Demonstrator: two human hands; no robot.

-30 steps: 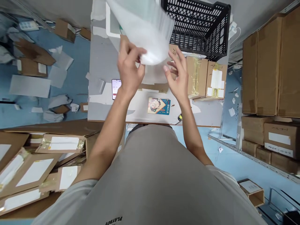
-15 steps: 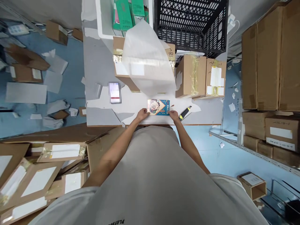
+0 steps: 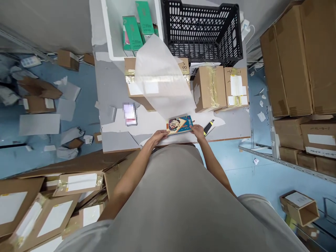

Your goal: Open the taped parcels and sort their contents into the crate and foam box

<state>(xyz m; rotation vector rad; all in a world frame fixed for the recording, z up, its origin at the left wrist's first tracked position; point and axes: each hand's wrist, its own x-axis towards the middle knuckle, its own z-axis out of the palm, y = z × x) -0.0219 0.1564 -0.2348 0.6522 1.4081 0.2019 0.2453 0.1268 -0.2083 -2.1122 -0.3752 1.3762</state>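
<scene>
A small flat printed box [image 3: 180, 125], blue with a cream and orange picture panel, is held level near the table's front edge. My left hand [image 3: 159, 135] pinches its left end. At the other end, my right hand [image 3: 198, 131] grips the lower right corner, fingers closed on it. Just right of that hand lies a black and yellow utility knife [image 3: 209, 127]. Beyond the box, a large translucent white sheet [image 3: 164, 80] drapes over a taped carton [image 3: 130, 66] and reaches down towards the box.
Two taped cartons [image 3: 210, 87] stand right of the sheet. Behind them are a black plastic crate [image 3: 202, 52] and a white bin [image 3: 111, 49] with green boxes [image 3: 132, 33]. A blurred card-like item [image 3: 130, 114] lies at left. Cartons [image 3: 52, 210] fill the lower left.
The printed box has tilted slightly, its right end now higher, with both hands still on it. The whole view has shifted and turned a little.
</scene>
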